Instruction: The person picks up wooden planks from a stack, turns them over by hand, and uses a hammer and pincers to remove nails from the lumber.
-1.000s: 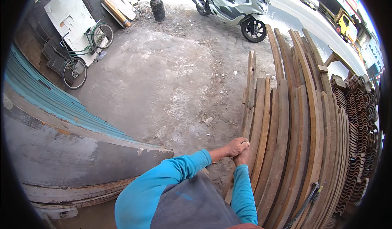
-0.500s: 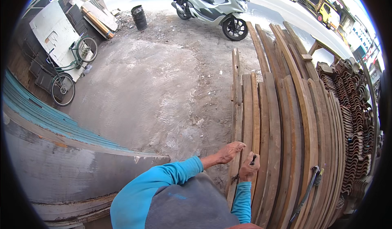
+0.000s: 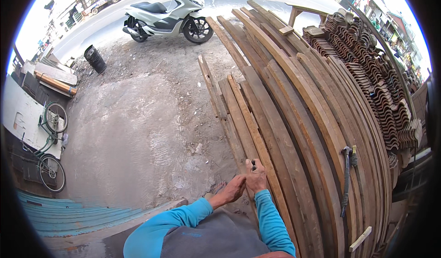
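Observation:
My right hand [image 3: 257,179] is closed around a small dark tool [image 3: 253,165], its end showing above the fist. Only that end is visible, so its kind stays unclear. Just left of it, my left hand [image 3: 231,190] has its fingers curled together near the right wrist; whatever they may hold is hidden. Both hands are over the near end of the leftmost wooden planks [image 3: 239,143]. A claw hammer [image 3: 345,180] with a dark handle lies across the planks to the right, beside a smaller yellowish-headed tool [image 3: 353,156].
Long timbers [image 3: 294,124] fill the right side, with stacked wavy roof tiles [image 3: 372,81] beyond. A short wood offcut [image 3: 360,238] lies at lower right. Ahead stands a white motor scooter [image 3: 167,19]; a black bin [image 3: 95,59], a bicycle [image 3: 50,143] and blue corrugated sheets [image 3: 69,214] are left.
The view has swung to the right. My left hand has drawn back from ahead of my right hand to close beside its wrist. The right hand still grips the dark tool.

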The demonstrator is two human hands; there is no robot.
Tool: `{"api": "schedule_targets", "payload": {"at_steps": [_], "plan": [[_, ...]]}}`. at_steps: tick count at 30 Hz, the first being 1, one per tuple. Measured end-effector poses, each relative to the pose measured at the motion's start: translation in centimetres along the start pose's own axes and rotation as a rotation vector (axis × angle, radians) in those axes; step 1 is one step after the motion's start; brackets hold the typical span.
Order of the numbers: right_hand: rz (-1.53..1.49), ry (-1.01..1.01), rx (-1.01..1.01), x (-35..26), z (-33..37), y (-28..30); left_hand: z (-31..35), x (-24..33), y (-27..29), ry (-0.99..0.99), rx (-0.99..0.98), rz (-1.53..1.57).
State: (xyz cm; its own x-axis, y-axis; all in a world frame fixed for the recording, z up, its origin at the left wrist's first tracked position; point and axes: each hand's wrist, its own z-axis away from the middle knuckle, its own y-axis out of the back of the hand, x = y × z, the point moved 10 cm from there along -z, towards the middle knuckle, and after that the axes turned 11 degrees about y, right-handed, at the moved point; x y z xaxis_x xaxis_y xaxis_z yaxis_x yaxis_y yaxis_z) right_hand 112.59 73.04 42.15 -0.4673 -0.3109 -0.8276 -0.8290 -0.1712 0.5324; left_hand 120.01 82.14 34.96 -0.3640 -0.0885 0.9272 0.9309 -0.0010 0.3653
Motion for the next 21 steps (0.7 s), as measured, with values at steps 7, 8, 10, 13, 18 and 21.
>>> {"api": "schedule_targets", "payload": {"at_steps": [7, 8, 10, 13, 18, 21], "plan": [[0.189, -0.298, 0.0, 14.8, -4.5, -3.2, -0.5, 2.4, 0.9, -0.112, 0.014, -0.107], [0.194, -0.315, 0.017, 14.6, -5.0, -2.6, -0.5, 1.8, 1.0, -0.062, 0.025, -0.124], [0.063, -0.439, -0.118, 14.5, -5.7, -3.5, -0.7, 0.9, 0.9, -0.019, 0.01, -0.141], [0.174, -0.262, -0.016, 8.1, -6.3, -0.5, -0.8, 0.2, 0.8, -0.025, -0.093, -0.163], [0.043, -0.335, 0.042, 1.2, 0.7, 7.3, -0.4, 4.0, 0.2, -0.178, -0.044, -0.413], [0.043, -0.402, 0.038, 1.0, 7.8, 11.3, 0.7, 6.3, -1.8, -0.275, -0.089, -0.468]]}}
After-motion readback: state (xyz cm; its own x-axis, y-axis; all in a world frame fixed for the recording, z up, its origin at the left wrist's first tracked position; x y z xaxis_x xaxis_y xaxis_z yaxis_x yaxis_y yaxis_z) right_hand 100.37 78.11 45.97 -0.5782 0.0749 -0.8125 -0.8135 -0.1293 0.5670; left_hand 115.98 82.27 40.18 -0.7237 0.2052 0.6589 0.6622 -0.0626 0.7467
